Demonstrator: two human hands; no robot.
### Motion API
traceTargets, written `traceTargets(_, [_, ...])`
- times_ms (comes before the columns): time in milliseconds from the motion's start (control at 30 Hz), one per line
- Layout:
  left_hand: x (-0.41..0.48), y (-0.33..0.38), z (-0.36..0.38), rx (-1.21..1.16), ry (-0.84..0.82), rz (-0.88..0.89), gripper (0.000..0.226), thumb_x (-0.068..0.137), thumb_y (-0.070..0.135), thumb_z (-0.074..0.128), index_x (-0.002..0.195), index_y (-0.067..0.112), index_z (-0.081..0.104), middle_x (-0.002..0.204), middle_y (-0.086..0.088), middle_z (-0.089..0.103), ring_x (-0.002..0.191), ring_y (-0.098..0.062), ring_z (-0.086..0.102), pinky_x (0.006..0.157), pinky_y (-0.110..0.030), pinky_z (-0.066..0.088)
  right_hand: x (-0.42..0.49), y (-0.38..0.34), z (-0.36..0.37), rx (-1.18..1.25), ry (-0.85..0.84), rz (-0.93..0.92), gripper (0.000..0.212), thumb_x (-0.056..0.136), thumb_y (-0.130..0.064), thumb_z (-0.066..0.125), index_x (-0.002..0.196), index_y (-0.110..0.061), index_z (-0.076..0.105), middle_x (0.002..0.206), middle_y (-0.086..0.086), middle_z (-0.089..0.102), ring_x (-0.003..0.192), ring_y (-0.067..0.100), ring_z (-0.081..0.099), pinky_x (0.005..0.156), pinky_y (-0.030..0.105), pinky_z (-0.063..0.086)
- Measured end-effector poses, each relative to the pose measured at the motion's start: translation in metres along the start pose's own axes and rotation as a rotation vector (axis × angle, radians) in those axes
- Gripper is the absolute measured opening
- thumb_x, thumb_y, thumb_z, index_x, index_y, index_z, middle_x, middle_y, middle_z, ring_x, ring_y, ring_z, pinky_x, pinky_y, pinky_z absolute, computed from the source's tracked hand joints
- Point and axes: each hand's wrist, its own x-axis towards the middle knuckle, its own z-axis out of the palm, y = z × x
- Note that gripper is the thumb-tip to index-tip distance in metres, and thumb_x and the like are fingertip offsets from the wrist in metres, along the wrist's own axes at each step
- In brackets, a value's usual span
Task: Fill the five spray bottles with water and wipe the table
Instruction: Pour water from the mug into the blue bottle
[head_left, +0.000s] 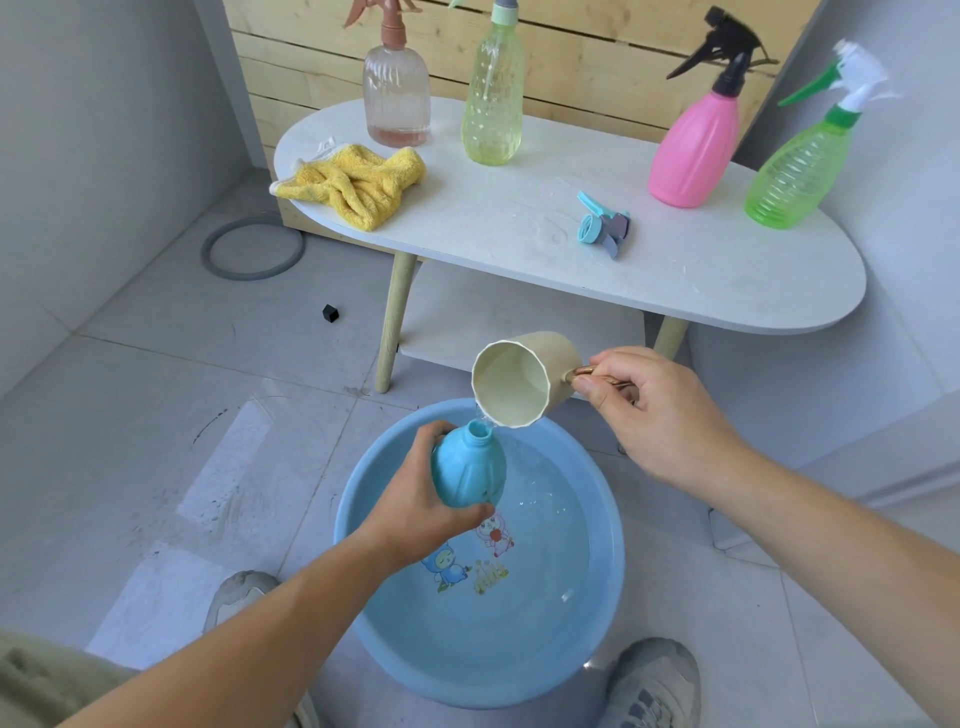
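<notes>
**Subject:** light-blue, round-bellied opaque plastic spray bottle (470, 470), trigger head off, neck open and pointing up. It is held in the air over the basin, not on the table. The left hand (415, 499) wraps the lower belly from the near side, fingers and thumb curled round it in a whole-hand hold.

**Handling (judgement):**
- The wall looks thin, so the bottle is probably light when empty and gets heavier as water goes in.
- It likely gives under a squeeze, and a hard grip could push water back out of the neck.
- The surface is probably wet and therefore slippery.
- The best hold is around the widest part of the belly, as now, leaving the neck free.
- The neck is narrow, a small target for pouring.

**Pouring tool:** cream faceted plastic cup (524, 382) with a copper-coloured handle, tipped over just above the neck. A thin stream of water runs from its lip toward the opening. The right hand (660, 415) pinches the handle between the thumb and curled fingers.

**Below:** round blue plastic basin (467, 670) with a cartoon print on its bottom, holding shallow water, on the tiled floor. It is placed to catch any spill.

**Beyond, on the white oval table (519, 208):**
- The blue trigger head (605, 228) lies on its side.
- Four capped bottles stand upright: clear pink ribbed (397, 93), pale yellow-green (492, 98), opaque pink (693, 150) and translucent green (795, 176).
- A crumpled yellow cloth (353, 187) lies at the left end.
</notes>
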Motion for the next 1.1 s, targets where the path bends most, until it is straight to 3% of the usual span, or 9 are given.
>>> traceTargets(100, [0.0003, -0.0001, -0.0001, 0.004, 0.005, 0.004, 0.082, 0.069, 0.019, 0.091, 0.125, 0.046, 0.038, 0.117, 0.014, 0.056, 0.096, -0.007, 0.066, 0.070, -0.026, 0.062, -0.0001, -0.0018, -0.0010, 0.005, 0.003, -0.001, 0.026, 0.093, -0.035, 0.059, 0.084, -0.014, 0.071, 0.100, 0.000, 0.064, 0.085, 0.017, 0.061, 0.075, 0.022, 0.045])
traceTargets(267, [-0.0006, -0.0008, -0.0008, 0.005, -0.001, 0.004, 0.081, 0.070, 0.019, 0.091, 0.122, 0.048, 0.037, 0.117, 0.015, 0.056, 0.097, -0.008, 0.066, 0.068, -0.024, 0.061, -0.0005, -0.0042, -0.0028, 0.007, 0.009, -0.021, 0.022, 0.094, -0.030, 0.060, 0.087, -0.013, 0.072, 0.104, -0.001, 0.063, 0.088, 0.002, 0.057, 0.073, 0.003, 0.039])
traceTargets(533, [0.0008, -0.0029, -0.0001, 0.019, -0.002, 0.001, 0.082, 0.068, 0.021, 0.091, 0.122, 0.049, 0.037, 0.117, 0.014, 0.056, 0.099, -0.010, 0.066, 0.071, -0.029, 0.063, -0.0012, -0.0071, -0.0059, -0.048, 0.005, -0.063, 0.023, 0.094, -0.030, 0.059, 0.090, -0.011, 0.072, 0.109, -0.003, 0.060, 0.086, -0.003, 0.057, 0.075, -0.003, 0.034])
traceTargets(733, [0.0011, -0.0034, 0.0002, 0.031, 0.002, 0.000, 0.082, 0.069, 0.023, 0.091, 0.125, 0.047, 0.036, 0.117, 0.015, 0.056, 0.097, -0.009, 0.066, 0.072, -0.031, 0.063, -0.0008, -0.0067, -0.0053, -0.059, 0.001, -0.082, 0.020, 0.094, -0.032, 0.059, 0.087, -0.018, 0.071, 0.112, -0.006, 0.057, 0.087, -0.003, 0.056, 0.076, -0.001, 0.034])
traceTargets(833, [0.0009, -0.0028, 0.0002, 0.025, -0.001, 0.001, 0.083, 0.069, 0.022, 0.092, 0.125, 0.046, 0.036, 0.117, 0.014, 0.056, 0.096, -0.010, 0.067, 0.070, -0.031, 0.063, -0.0008, -0.0061, -0.0050, -0.073, 0.001, -0.085, 0.021, 0.094, -0.033, 0.058, 0.085, -0.018, 0.070, 0.115, -0.006, 0.057, 0.088, 0.005, 0.058, 0.072, 0.004, 0.035])
traceTargets(1100, [0.0009, -0.0044, 0.0000, 0.030, -0.001, 0.006, 0.081, 0.068, 0.023, 0.092, 0.119, 0.052, 0.036, 0.118, 0.013, 0.056, 0.099, -0.011, 0.066, 0.069, -0.031, 0.063, 0.0002, -0.0048, -0.0039, -0.085, 0.009, -0.110, 0.016, 0.094, -0.031, 0.061, 0.090, -0.020, 0.072, 0.124, -0.002, 0.057, 0.111, 0.013, 0.056, 0.071, 0.012, 0.033])
